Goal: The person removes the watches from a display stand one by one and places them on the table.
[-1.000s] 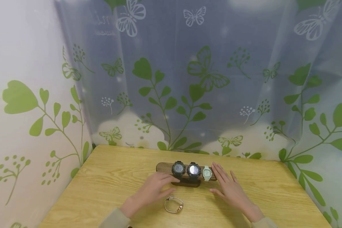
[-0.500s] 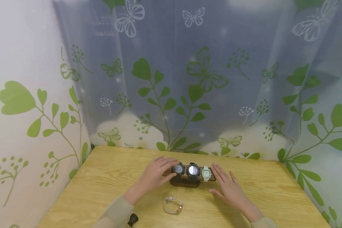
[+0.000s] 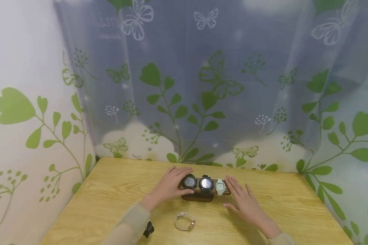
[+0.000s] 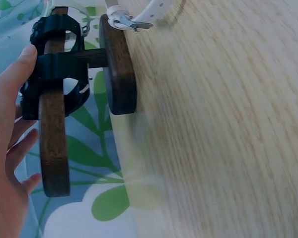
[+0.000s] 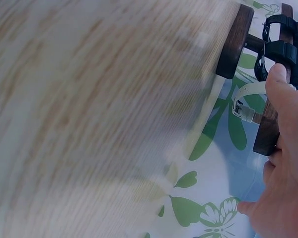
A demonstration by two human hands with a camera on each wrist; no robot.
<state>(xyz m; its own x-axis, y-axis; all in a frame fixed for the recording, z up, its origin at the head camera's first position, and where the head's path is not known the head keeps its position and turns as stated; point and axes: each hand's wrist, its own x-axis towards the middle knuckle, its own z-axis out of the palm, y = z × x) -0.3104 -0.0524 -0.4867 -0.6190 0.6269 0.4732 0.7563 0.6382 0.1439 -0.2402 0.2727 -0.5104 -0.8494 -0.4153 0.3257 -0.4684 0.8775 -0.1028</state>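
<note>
A dark wooden watch stand (image 3: pixel 199 198) stands on the table with a black watch (image 3: pixel 189 182) on the left of its bar, another black watch (image 3: pixel 206 183) in the middle and a pale green square-faced watch (image 3: pixel 220 186) on the right. My left hand (image 3: pixel 168 185) grips the left black watch, fingers over its top and thumb (image 4: pixel 26 62) at its lower side. At the bar's right end my right hand (image 3: pixel 246 206) rests with straight fingers. Its thumb overlaps the bar (image 5: pixel 268 134) in the right wrist view, beside the pale watch's strap.
In front of the stand lies a slim white strap (image 3: pixel 191 225) in a ring, with gold-coloured parts and a buckle. A small black object (image 3: pixel 148 229) shows beside the left sleeve. Patterned cloth (image 3: pixel 178 85) hangs along the back and sides of the wooden table (image 3: pixel 125 170).
My left hand has moved up from below the bar's left end to around the left black watch. The right hand stays at the right end. The whole view has shifted slightly.
</note>
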